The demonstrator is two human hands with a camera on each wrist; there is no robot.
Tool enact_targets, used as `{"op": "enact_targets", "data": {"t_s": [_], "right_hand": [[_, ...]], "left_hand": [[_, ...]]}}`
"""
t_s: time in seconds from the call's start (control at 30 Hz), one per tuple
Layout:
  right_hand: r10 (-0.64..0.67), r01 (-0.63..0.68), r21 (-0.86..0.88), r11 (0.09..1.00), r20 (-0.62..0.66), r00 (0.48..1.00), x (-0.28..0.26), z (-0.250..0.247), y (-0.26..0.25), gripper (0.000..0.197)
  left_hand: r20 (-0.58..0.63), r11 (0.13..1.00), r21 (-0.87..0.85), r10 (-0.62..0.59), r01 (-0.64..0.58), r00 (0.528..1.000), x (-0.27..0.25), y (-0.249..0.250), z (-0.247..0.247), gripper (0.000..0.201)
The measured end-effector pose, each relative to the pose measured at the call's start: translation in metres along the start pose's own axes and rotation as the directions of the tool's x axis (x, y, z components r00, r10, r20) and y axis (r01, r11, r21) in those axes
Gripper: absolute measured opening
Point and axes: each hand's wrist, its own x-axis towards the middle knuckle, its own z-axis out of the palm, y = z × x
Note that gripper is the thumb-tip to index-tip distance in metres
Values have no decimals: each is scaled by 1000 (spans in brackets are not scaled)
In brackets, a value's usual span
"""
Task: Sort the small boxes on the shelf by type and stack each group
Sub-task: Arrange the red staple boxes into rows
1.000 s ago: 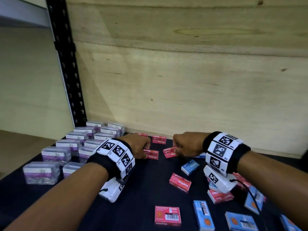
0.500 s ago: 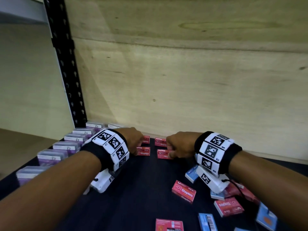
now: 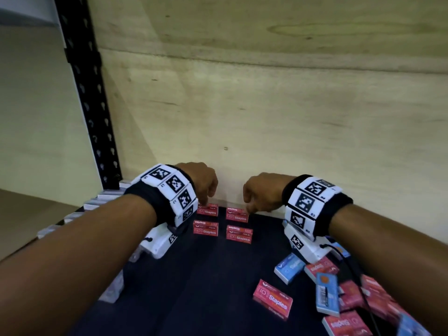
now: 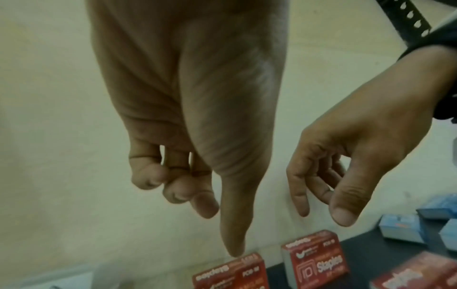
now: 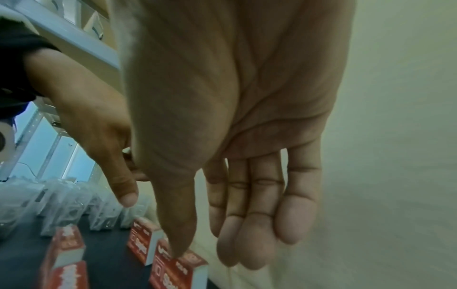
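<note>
Four red staple boxes stand in two rows of two by the plywood back wall: back left (image 3: 208, 210), back right (image 3: 237, 215), front left (image 3: 206, 228), front right (image 3: 239, 235). My left hand (image 3: 207, 201) hovers over the back left box (image 4: 232, 273). Its thumb tip touches the box top, its fingers (image 4: 190, 197) are loosely curled, and it holds nothing. My right hand (image 3: 251, 207) is over the back right box (image 5: 178, 271), with the thumb tip on it and the fingers (image 5: 247, 234) nearly straight, gripping nothing.
Loose red (image 3: 272, 299) and blue (image 3: 289, 265) staple boxes lie mixed at the right on the dark shelf (image 3: 206, 287). Clear boxes with purple labels (image 3: 97, 204) line the left side, mostly hidden by my left arm. A black perforated post (image 3: 89, 93) stands at the back left.
Both hands carried a red box each to the back wall, set them down behind the two front boxes and let go. The view has moved forward.
</note>
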Motion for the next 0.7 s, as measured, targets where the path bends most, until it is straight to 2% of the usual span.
{"op": "enact_targets", "data": {"t_s": [0.1,0.17,0.27,0.37,0.5,0.7], "right_hand": [[7,-6,-14,1000,38,999,13,5,0,38],[-6,7,-19,1000,47,999,19,8,-1,32],[-16,16,-9,1000,32,999,23,12,1,27],[-12,12,-15,1000,5,1000,23,14,8,23],[8,-9,-29,1000,-19,1000,21,18,19,20],[24,-24,-12,1000,-27,999,15,19,27,29]], "left_hand": [[34,999,35,-1,0,999,16,3,7,29],[49,998,68,-9,5,999,25,3,12,19],[6,991,132,-23,22,1000,33,3,17,5],[26,993,117,-17,14,1000,39,6,15,8],[6,996,71,49,-50,999,41,17,10,18],[-63,997,36,64,-62,996,37,17,7,18]]}}
